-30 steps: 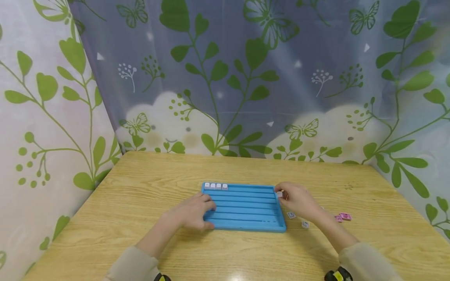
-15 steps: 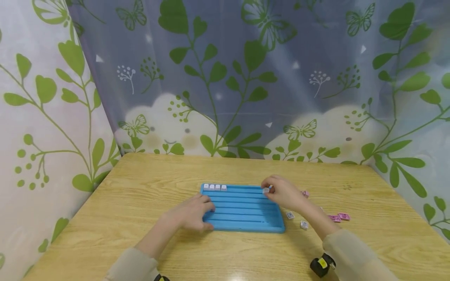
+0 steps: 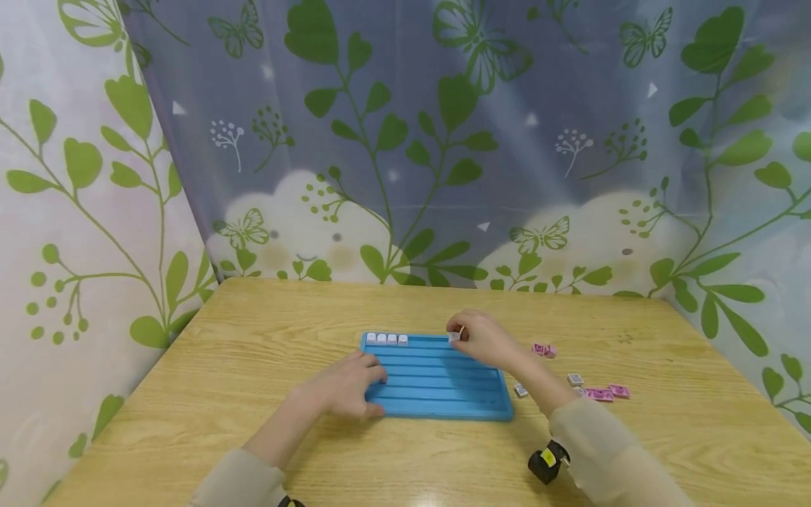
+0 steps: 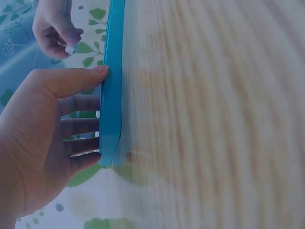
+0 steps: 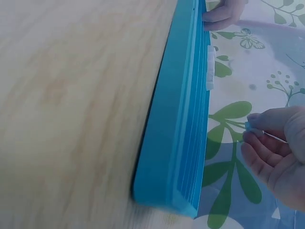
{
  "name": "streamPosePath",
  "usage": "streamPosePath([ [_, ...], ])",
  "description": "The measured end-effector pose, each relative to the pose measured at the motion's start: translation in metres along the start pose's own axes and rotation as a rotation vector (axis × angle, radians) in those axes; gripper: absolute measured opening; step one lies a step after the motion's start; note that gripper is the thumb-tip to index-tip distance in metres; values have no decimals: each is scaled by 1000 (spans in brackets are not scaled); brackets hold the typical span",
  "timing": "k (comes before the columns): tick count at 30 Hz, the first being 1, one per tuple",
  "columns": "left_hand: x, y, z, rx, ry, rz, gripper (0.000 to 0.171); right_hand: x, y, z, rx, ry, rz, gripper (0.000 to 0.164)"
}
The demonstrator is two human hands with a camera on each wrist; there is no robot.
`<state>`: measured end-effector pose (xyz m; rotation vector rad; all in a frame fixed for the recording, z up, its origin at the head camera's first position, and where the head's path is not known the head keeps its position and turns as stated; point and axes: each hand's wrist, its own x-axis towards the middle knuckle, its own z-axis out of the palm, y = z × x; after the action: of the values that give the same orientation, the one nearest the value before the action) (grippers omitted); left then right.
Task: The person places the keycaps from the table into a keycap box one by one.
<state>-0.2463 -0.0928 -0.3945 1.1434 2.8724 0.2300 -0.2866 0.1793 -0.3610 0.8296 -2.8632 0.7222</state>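
A ridged blue tray (image 3: pixel 437 398) lies on the table. In its back left corner, several small white keycaps (image 3: pixel 381 339) stand side by side in the top row. My left hand (image 3: pixel 350 384) rests at the tray's left side, its thumb (image 4: pixel 76 82) touching the near edge and its fingers reaching over the rim. Above the back right part of the tray, my right hand (image 3: pixel 486 342) pinches one white keycap (image 3: pixel 453 337) between thumb and fingertips. The right wrist view shows this keycap (image 5: pixel 248 126) held clear of the tray.
Right of the tray lie loose white pieces (image 3: pixel 574 379), one of them (image 3: pixel 521 391) close to its right edge. Pink pieces (image 3: pixel 543 350) lie farther back, and more pink pieces (image 3: pixel 598 394) sit farther right. A patterned curtain (image 3: pixel 405 141) hangs behind the table (image 3: pixel 285 310).
My right hand has moved left from the tray's right edge, carrying the white keycap over the back row. My left hand has stayed in place on the tray.
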Motion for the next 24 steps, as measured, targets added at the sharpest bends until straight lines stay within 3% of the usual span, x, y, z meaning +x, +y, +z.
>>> streamPosePath([
  [6,0,0,-1,-4,-2,-4,47,11,-5,4,3,-12,26,19],
  [15,1,0,-1,-4,-10,-9,47,24,-10,12,6,-25,-23,17],
  [24,1,0,0,12,-14,-7,48,37,-12,16,16,-62,14,20],
])
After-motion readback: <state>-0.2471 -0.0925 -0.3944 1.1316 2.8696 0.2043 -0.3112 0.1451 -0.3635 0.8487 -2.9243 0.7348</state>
